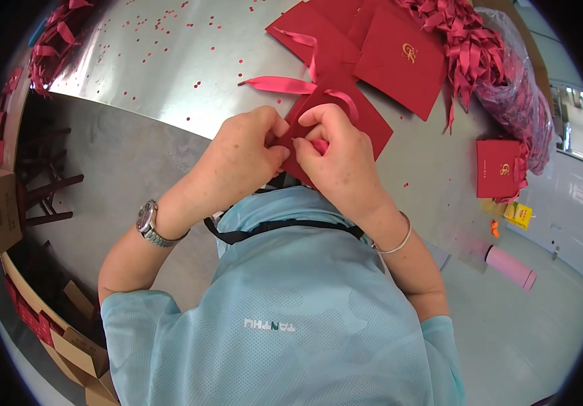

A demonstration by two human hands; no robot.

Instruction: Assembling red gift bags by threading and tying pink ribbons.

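Both my hands work at a red paper bag near the table's front edge. My left hand is closed, thumb and fingers pinching the bag's left edge. Just beside it, my right hand is curled in a pinch in front of the bag. A bit of pink-red ribbon shows between its fingers. From the bag's far side a longer ribbon trails left over the table, its end loose. My fingers hide the spot where the ribbon meets the bag.
More flat red bags lie beyond my hands. A heap of red ribbons and clear plastic stand at the right, by a finished-looking bag with ribbon. A pink bottle lies right. Red paper dots litter the metal table; cardboard boxes stand left.
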